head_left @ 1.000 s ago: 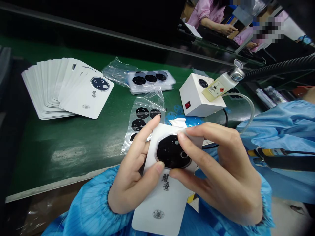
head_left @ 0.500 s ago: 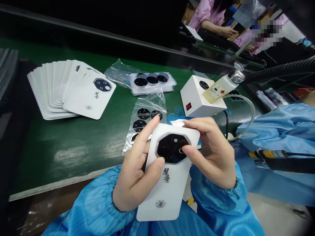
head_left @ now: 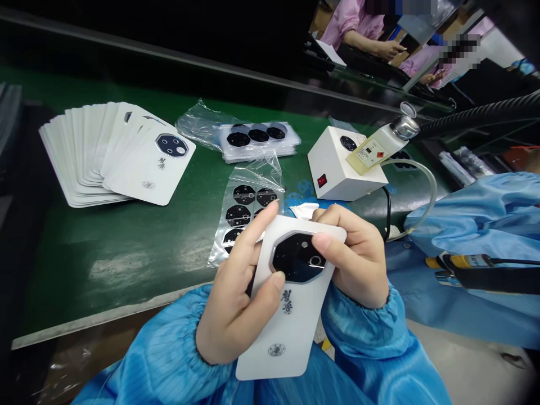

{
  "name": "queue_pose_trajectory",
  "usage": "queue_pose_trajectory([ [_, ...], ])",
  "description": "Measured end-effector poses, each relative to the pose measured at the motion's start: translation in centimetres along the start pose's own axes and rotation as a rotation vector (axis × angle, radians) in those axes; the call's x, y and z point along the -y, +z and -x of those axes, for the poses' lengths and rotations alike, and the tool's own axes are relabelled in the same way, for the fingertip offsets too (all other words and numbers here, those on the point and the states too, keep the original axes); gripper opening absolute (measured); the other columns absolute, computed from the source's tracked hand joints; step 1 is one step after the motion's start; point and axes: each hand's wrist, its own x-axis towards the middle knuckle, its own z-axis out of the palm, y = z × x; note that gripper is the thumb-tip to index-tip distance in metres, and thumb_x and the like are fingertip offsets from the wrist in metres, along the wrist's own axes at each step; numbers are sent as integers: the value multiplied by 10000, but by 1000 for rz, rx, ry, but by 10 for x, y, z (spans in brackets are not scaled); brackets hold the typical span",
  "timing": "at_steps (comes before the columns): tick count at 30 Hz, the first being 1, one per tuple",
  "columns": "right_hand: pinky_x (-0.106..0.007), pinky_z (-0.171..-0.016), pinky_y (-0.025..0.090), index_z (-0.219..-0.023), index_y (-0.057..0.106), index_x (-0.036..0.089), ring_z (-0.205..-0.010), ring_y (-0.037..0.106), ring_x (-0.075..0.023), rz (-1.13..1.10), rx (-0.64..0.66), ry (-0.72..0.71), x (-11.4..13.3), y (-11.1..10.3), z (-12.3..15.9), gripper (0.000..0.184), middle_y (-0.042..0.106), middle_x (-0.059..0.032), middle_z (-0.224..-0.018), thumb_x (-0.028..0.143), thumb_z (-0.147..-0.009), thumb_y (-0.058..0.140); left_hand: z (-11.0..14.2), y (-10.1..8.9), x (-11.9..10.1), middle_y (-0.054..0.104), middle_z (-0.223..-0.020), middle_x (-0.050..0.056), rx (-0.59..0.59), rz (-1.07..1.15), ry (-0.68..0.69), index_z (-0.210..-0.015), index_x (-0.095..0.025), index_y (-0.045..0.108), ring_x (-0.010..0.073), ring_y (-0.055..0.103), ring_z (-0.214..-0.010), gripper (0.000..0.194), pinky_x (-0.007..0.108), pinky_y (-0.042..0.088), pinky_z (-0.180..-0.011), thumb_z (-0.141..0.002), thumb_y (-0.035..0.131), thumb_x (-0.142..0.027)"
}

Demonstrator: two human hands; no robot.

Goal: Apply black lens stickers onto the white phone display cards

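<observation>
A white phone back cover (head_left: 265, 326) with dark lettering and a round emblem is held tilted over my lap. Near its top sits a black octagonal lens panel (head_left: 295, 261) inside a silvery frame. My left hand (head_left: 240, 298) grips the cover's left side, its thumb on the lower left edge of the panel. My right hand (head_left: 354, 253) pinches the upper right corner, thumb pressed on the panel's upper right edge and fingers behind the cover. Just past the cover lies a clear plastic sheet (head_left: 219, 236) with several black octagonal pieces, beside a crumpled white scrap (head_left: 304, 210).
A fanned stack of white covers (head_left: 147, 180) lies at left on the green bench (head_left: 169, 242). Behind are bagged black pieces (head_left: 259, 149), a white box (head_left: 329, 166) with a red switch and a pump bottle (head_left: 379, 149). A blue-sleeved person (head_left: 476, 219) is at right.
My right thumb has moved from the panel's right side up to its upper right edge, uncovering the ring mark. The right fingers have curled in behind the cover's corner.
</observation>
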Motion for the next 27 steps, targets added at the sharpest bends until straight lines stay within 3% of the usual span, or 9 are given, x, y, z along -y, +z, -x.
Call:
queue_pose_trajectory([
  [6,-210,-517,312,-719,526,202,-584,394,-73,43,15,53,-7,0,-1,192,459,51,-632,344,-838,575,-1,3,0,671,-811,-28,-111,134,-57,-1283,-424,442,84,600,-554,543,152,485,-512,-831,536,-138],
  [9,-186,-541,372,-868,608,239,-642,471,-74,-2,96,34,-9,0,1,122,543,39,-720,327,-873,525,-2,3,-2,677,-811,-25,-190,128,-46,-1287,-405,439,89,608,-534,551,159,483,-494,-823,551,-130],
  [12,-173,-565,407,-993,632,281,-684,506,-77,6,127,4,-9,2,2,178,592,32,-787,283,-896,483,-3,1,-1,681,-870,-31,-242,106,-55,-1270,-419,437,114,628,-571,557,189,497,-497,-803,583,-152],
  [17,-153,-502,395,-902,653,235,-607,476,-67,21,92,10,-13,7,-3,141,566,33,-703,246,-859,519,-9,0,5,654,-831,-38,-229,76,-102,-1265,-404,383,106,608,-502,653,210,505,-474,-730,662,-155],
  [21,-159,-468,376,-801,633,186,-558,449,-66,59,54,29,-18,11,-6,124,527,29,-641,232,-832,522,-13,-1,6,652,-885,-12,-279,36,-133,-1260,-367,371,159,653,-625,700,240,531,-508,-679,702,-157],
  [27,-185,-459,366,-742,608,162,-545,440,-80,85,61,112,-22,17,-12,152,513,18,-617,282,-798,533,-14,-8,9,647,-860,-6,-274,-5,-152,-1264,-341,349,149,643,-581,695,245,538,-506,-688,700,-171],
])
